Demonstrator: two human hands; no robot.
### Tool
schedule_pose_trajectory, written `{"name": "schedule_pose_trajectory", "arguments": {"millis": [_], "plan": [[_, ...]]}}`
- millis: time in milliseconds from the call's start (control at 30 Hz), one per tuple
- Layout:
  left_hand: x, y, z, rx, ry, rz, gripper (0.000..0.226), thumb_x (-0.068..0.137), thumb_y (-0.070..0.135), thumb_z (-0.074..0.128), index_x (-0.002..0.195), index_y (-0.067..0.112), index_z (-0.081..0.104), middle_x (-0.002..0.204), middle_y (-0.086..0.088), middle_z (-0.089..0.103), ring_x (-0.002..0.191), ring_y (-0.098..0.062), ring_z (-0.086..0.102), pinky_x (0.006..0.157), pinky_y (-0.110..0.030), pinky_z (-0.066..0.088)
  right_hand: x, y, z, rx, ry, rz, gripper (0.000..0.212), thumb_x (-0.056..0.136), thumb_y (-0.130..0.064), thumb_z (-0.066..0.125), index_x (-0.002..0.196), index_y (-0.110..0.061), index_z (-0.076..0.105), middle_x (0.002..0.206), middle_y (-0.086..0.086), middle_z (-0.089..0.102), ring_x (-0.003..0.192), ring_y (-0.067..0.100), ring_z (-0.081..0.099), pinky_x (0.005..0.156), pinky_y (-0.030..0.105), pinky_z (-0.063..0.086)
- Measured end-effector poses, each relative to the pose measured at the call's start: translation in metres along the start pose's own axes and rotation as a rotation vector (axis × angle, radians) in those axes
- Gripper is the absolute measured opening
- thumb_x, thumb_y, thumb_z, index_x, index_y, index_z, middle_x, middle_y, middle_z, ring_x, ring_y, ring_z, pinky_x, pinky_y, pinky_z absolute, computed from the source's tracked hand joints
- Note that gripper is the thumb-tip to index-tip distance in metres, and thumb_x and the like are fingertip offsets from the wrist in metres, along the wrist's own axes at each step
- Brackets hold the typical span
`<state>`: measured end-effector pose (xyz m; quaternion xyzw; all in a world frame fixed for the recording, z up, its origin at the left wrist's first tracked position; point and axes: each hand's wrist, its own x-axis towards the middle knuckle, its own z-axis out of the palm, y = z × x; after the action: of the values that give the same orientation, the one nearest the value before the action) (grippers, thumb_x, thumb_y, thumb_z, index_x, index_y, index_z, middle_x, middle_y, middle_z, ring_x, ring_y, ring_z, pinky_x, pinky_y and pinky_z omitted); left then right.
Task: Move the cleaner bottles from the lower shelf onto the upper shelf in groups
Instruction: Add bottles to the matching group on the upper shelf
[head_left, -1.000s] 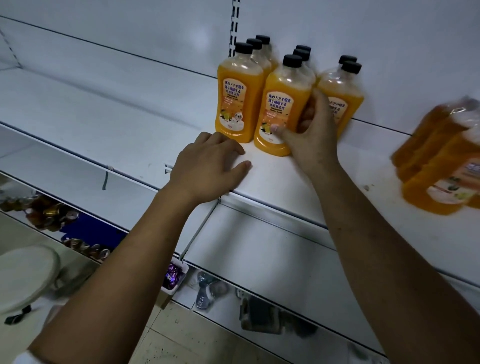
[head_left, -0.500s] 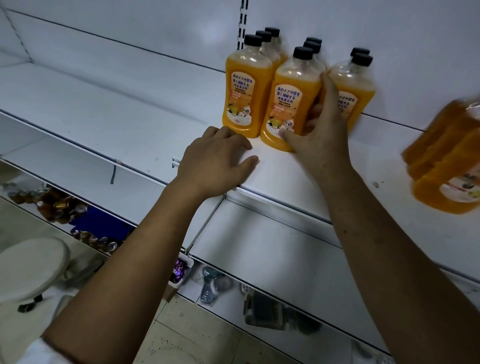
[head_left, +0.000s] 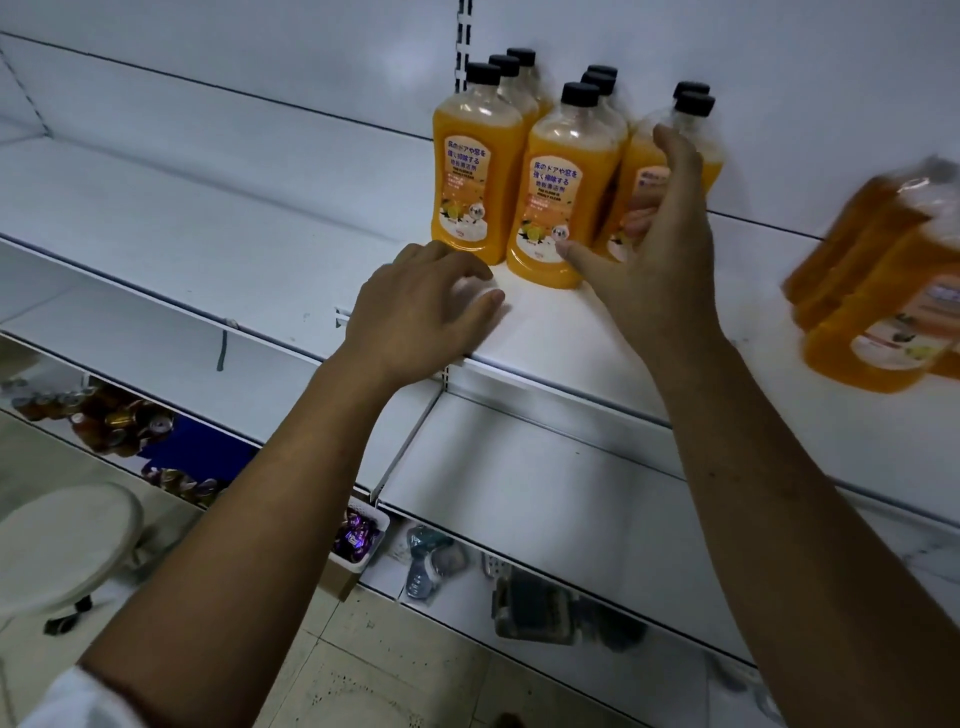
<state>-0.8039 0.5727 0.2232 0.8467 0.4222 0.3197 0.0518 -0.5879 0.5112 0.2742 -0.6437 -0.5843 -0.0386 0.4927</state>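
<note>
Standing upright on the white metal upper shelf, the black-capped orange cleaner bottles form three rows. The right hand, fingers spread, touches the right row without gripping; the left hand rests loosely curled, empty, at the shelf edge.

The cleaner bottles look like clear, glossy plastic filled with an opaque orange liquid; light glints off their shoulders. Their caps are matt black plastic with fine ribbing. Each front bottle carries a smooth printed label, glossy like the plastic beneath. The upper shelf appears to be painted white metal, smooth with a dull sheen and a few dark specks. The lower shelf has the same white painted finish. The floor tiles look pale, speckled and matt. The stool seat looks like smooth off-white plastic.
</note>
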Motion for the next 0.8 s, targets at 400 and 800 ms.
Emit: {"name": "schedule_pose_trajectory", "arguments": {"millis": [400, 800], "plan": [[-0.082, 0.135, 0.036, -0.279, -0.097, 0.397, 0.035, 0.101, 0.044, 0.064, 0.128, 0.023, 0.067, 0.124, 0.005, 0.066, 0.119, -0.018, 0.059, 0.098, -0.040, 0.046, -0.193, 0.039, -0.172, -0.315, -0.135, 0.168, 0.049, 0.096, -0.044, 0.068, 0.139, -0.023, 0.056, 0.129, 0.000, 0.057, 0.120, 0.020, 0.056, 0.103, 0.051, 0.050], [-0.199, 0.368, 0.133, -0.277, -0.429, 0.669, 0.048, 0.100, 0.058, 0.055, 0.143, 0.035, 0.054, 0.142, 0.011, 0.059, 0.133, -0.014, 0.051, 0.103, -0.034, 0.037, -0.413, 0.103, -0.402, -0.526, -0.011, 0.586, 0.050, 0.094, -0.048, 0.062, 0.141, -0.030, 0.052, 0.133, -0.002, 0.055, 0.121, 0.018, 0.052, 0.099, 0.043, 0.048]]}}
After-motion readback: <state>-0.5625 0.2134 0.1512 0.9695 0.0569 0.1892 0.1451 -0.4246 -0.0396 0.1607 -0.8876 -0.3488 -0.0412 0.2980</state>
